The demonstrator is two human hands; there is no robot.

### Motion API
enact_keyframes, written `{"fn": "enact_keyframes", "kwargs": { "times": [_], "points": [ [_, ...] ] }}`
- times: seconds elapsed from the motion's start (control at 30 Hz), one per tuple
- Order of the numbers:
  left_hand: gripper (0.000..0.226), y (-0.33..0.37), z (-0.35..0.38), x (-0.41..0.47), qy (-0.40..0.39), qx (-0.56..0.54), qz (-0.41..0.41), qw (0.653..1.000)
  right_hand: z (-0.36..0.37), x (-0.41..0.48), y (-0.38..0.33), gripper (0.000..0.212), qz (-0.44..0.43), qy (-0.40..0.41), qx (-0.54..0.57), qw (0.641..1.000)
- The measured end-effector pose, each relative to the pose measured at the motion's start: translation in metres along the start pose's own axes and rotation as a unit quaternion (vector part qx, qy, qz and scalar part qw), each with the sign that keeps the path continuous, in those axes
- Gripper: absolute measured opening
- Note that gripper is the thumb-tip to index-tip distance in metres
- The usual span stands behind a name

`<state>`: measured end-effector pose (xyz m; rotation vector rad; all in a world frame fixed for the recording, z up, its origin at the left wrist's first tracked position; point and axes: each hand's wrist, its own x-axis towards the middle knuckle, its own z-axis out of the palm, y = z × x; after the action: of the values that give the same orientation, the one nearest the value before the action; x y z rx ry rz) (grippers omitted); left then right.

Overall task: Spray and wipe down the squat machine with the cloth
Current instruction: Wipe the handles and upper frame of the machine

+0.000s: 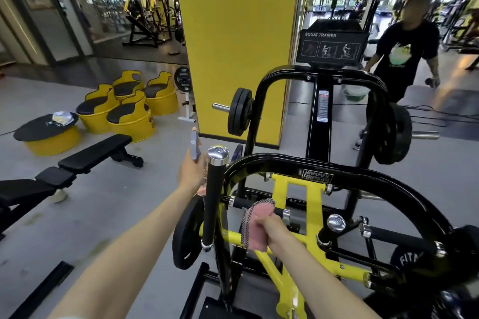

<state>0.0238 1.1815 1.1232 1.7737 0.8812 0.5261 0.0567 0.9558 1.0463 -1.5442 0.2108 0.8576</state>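
Head view: left hand (191, 173) grasps spray bottle (195, 146) left of squat machine (298, 163); right hand (272, 230), fingers curled, grasps cloth (259, 212) on its bar (239, 203)

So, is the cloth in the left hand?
No, the right hand grips the pink cloth; the left hand holds the spray bottle.

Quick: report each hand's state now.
Left hand: closed, holding the spray bottle.
Right hand: closed, gripping the pink cloth.
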Motion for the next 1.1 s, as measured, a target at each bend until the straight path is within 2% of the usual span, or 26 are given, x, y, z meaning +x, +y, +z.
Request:
{"fn": "enact_keyframes", "kwargs": {
  "times": [0.07, 0.13, 0.33, 0.37, 0.5, 0.6, 0.67, 0.73, 0.8, 0.93, 1.07, 1.1],
  "points": [
    [0.018, 0.011, -0.015, -0.029, 0.085, 0.022, 0.018, 0.996, -0.002, -0.001, 0.004, 0.045, 0.003, -0.001, -0.006, 1.000],
    [0.021, 0.002, -0.030, -0.042, 0.123, 0.037, 0.011, 0.992, 0.000, 0.000, 0.009, 0.041, 0.011, -0.006, -0.005, 1.000],
    [0.024, -0.053, -0.070, -0.095, 0.126, 0.121, -0.035, 0.984, 0.014, 0.005, 0.033, 0.049, 0.048, -0.022, -0.042, 0.998],
    [0.024, -0.065, -0.074, -0.106, 0.122, 0.128, -0.048, 0.983, 0.015, 0.003, 0.037, 0.049, 0.063, -0.030, -0.044, 0.997],
    [0.024, -0.101, -0.071, -0.158, 0.092, 0.141, -0.098, 0.981, 0.012, -0.019, 0.048, 0.023, 0.085, -0.049, -0.023, 0.995],
    [0.027, -0.115, -0.056, -0.195, 0.036, 0.179, -0.124, 0.975, 0.003, -0.022, 0.064, 0.044, 0.105, -0.065, -0.027, 0.992],
    [0.027, -0.112, -0.039, -0.213, -0.006, 0.197, -0.127, 0.972, -0.009, -0.027, 0.068, 0.036, 0.114, -0.060, -0.030, 0.991],
    [0.024, -0.101, -0.018, -0.225, -0.037, 0.197, -0.111, 0.973, -0.023, -0.033, 0.070, 0.030, 0.118, -0.053, -0.027, 0.991],
    [0.021, -0.090, 0.003, -0.231, -0.059, 0.163, -0.092, 0.981, -0.036, -0.029, 0.074, 0.034, 0.108, -0.056, -0.028, 0.992],
    [0.009, -0.060, 0.046, -0.236, -0.068, 0.078, -0.066, 0.992, -0.059, -0.022, 0.080, 0.020, 0.109, -0.045, -0.039, 0.992],
    [0.004, -0.028, 0.077, -0.234, -0.106, 0.034, -0.004, 0.994, -0.071, -0.025, 0.079, 0.024, 0.138, -0.088, -0.006, 0.986],
    [0.010, -0.024, 0.083, -0.232, -0.109, 0.029, 0.005, 0.994, -0.073, -0.026, 0.076, 0.026, 0.151, -0.108, 0.008, 0.983]
  ]
}}
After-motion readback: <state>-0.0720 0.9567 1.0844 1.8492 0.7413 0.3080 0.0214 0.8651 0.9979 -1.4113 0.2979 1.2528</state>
